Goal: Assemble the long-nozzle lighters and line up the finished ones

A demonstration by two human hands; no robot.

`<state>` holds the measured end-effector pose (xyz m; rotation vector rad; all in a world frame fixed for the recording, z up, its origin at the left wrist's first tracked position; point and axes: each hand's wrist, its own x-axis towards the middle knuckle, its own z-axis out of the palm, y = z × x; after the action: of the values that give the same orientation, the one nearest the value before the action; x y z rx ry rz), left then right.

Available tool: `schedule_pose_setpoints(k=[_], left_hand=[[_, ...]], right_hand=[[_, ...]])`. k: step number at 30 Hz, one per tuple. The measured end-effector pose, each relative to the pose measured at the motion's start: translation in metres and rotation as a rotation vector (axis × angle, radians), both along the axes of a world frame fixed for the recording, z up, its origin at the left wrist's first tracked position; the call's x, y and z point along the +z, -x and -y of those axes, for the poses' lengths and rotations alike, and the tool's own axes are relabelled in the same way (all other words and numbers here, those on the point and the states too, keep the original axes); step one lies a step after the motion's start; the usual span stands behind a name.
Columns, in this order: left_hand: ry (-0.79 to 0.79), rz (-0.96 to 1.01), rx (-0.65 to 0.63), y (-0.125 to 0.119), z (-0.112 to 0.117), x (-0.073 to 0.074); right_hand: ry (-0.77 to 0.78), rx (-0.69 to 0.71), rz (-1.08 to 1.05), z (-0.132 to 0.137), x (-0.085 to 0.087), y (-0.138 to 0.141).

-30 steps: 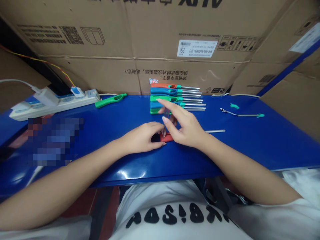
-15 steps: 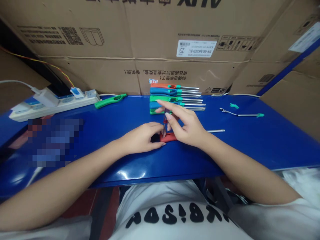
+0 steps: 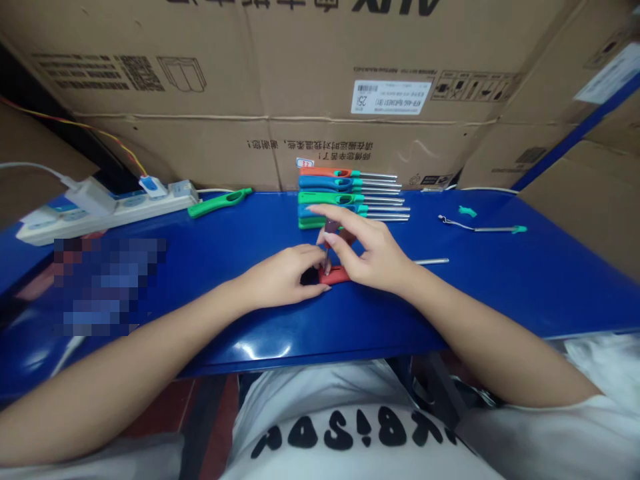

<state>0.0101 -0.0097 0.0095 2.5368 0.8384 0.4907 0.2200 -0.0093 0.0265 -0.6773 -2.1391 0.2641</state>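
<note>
A red long-necked lighter [image 3: 336,275] lies flat on the blue table, its metal tube pointing right. My left hand [image 3: 290,277] is closed on the handle's left end, thumb in front and fingers behind. Upright over that end stands a screwdriver [image 3: 327,252], its tip down at the red handle. My right hand [image 3: 367,250] grips the screwdriver's dark handle between thumb and fingers and hides the lighter's middle part.
Behind my hands is a stack of several coloured lighters [image 3: 330,181]. A green lighter casing [image 3: 220,202] lies left, near a white power strip [image 3: 107,212]. To the right lie a metal tube with a wire [image 3: 495,229] and a small teal piece [image 3: 467,211]. Cardboard [image 3: 200,147] stands behind.
My right fingers have shifted slightly around the screwdriver's handle, as if turning it; the screwdriver stays upright on the red lighter. My left hand has kept its hold.
</note>
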Motion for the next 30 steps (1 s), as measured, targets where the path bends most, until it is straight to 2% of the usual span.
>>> schedule_pose_setpoints(k=[3, 5, 11, 17, 19, 23, 25, 30], left_hand=[[0.0, 0.017, -0.015, -0.0002, 0.0001, 0.0002], [-0.002, 0.017, -0.019, -0.0001, -0.0001, -0.0002], [0.004, -0.001, -0.003, 0.0002, 0.0003, -0.0001], [0.039, 0.016, -0.012, -0.0003, 0.0007, 0.001], [0.019, 0.013, -0.011, -0.0001, 0.0002, 0.0004], [-0.006, 0.003, -0.007, 0.0005, -0.0002, -0.0006], [-0.004, -0.003, -0.003, 0.0004, 0.0001, -0.0005], [-0.017, 0.02, -0.022, -0.0001, 0.0004, -0.0004]], right_hand=[[-0.125, -0.093, -0.002, -0.001, -0.0007, -0.0002], [-0.191, -0.107, 0.007, -0.0005, 0.0, -0.0001], [-0.025, 0.041, -0.05, 0.0011, 0.0017, 0.0012], [-0.209, -0.111, 0.006, -0.0026, 0.001, -0.0005], [-0.223, -0.103, 0.015, -0.0018, 0.0018, -0.0007], [-0.121, 0.014, -0.024, 0.0018, 0.0026, 0.0008], [-0.121, 0.04, -0.035, 0.0025, 0.0022, 0.0014], [-0.289, -0.084, 0.008, 0.0005, 0.001, -0.0001]])
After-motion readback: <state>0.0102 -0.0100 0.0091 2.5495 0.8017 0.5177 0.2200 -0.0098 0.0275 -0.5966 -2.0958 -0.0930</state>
